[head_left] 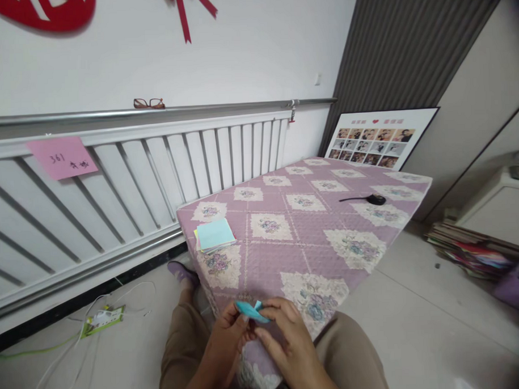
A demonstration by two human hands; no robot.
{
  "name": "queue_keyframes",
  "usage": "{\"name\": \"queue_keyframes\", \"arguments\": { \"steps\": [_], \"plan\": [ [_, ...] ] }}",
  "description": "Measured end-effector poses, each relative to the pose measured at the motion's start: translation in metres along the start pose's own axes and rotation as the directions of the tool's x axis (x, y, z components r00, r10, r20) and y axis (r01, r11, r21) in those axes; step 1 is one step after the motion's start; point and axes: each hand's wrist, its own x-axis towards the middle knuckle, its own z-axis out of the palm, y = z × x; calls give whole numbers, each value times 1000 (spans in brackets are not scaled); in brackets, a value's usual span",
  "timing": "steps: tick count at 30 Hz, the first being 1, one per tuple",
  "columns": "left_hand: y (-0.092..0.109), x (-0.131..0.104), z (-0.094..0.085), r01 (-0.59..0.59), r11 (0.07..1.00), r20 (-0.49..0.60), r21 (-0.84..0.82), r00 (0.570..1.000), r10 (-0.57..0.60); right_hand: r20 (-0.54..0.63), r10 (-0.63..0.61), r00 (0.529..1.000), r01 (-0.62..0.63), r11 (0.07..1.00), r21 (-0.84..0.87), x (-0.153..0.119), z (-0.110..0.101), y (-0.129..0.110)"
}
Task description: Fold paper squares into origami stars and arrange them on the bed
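A small folded piece of blue paper (249,312) is held between both hands, low in the view above the near edge of the covered table. My left hand (231,331) pinches its left side. On its right side, the fingers and thumb of my right hand (287,331) grip the paper. One short flap of it sticks up between the hands. The lower folds are hidden behind my fingers. Farther off to the left lies a stack of coloured paper squares (216,234) with a light blue sheet on top.
A purple floral tablecloth (303,232) covers the table. A black object with a thin stem (375,199) lies on its right part. A white radiator (127,182) runs along the wall; glasses (149,103) rest on the pipe above. A power strip with cables (102,319) is on the floor.
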Motion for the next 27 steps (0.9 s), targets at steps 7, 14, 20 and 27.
{"name": "queue_keyframes", "arguments": {
  "steps": [7, 14, 20, 27],
  "plan": [
    [0, 1, -11, -25, 1000, 32, 5, 999, 25, 3, 373, 928, -356, 882, 310, -1, -10, 8],
    [3, -1, -9, -32, 998, 25, 47, 999, 31, 170, 501, 849, -523, 749, 406, 3, -7, 7],
    [2, -1, -9, -8, 990, 15, 143, 1000, 6, 261, 410, 874, -472, 843, 256, 5, -6, -1],
    [-1, -1, -9, -13, 942, 70, 334, 997, -11, 275, 249, 929, -282, 955, 88, 8, -5, -10]
  ]
}}
